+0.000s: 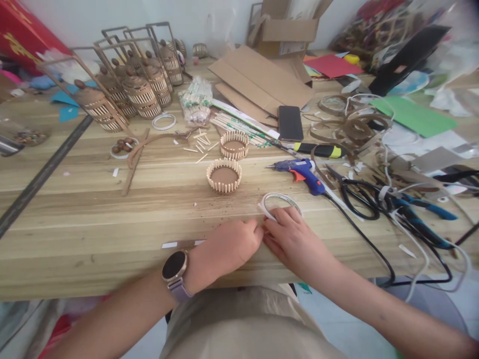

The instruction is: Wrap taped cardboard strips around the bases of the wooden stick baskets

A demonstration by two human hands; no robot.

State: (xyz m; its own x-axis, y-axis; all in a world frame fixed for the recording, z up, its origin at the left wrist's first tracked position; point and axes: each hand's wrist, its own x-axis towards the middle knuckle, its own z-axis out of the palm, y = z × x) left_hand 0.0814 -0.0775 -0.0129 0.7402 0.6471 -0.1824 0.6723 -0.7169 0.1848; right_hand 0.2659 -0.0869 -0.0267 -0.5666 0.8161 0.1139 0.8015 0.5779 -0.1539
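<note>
Right grip (294, 233) is curled against a tape roll (266, 210) on the bench (93, 224) near the glue gun (310, 175), left grip (232, 243) bunched right beside it. Can't tell how closed either is, or on what tbh.

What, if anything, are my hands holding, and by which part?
Your right hand appears to hold the white ring-shaped roll by its near rim. Whether your left hand holds anything can't be told.
</note>
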